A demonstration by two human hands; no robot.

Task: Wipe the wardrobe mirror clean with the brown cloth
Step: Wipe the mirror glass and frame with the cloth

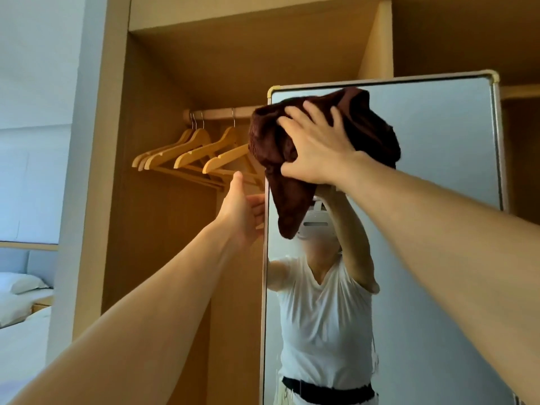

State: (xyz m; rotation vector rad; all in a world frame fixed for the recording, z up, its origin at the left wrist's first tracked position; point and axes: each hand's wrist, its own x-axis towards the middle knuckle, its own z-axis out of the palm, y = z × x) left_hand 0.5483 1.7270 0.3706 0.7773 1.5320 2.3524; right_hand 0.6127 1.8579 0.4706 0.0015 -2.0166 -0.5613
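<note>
Right hand (318, 147): raised, fingers spread and pressed onto the brown cloth (268, 141), the thumb lying along its lower fold. The cloth is bunched under the palm against the upper left part of the wardrobe mirror (438, 171), and a loose tail hangs below the hand. The spread fingers appear meant to put even pressure across the wad.

Left hand (242, 211): lower than the right hand and to its left. Its fingers are curled round the mirror's left edge and the thumb points up. Judged purpose: to steady the panel against the push of the wiping hand, as the mirror seems to stand out from the wardrobe and is not fixed flat.

Progress: the cloth sits just beneath the top frame, so the wipe is judged to be at the upper corner. The large area of glass below and right of the right hand is yet to be covered. No smears can be made out.

Surroundings: wooden hangers (193, 150) hang on a rail (216, 114) above the left hand. A bed (20, 331) lies far to its left.
</note>
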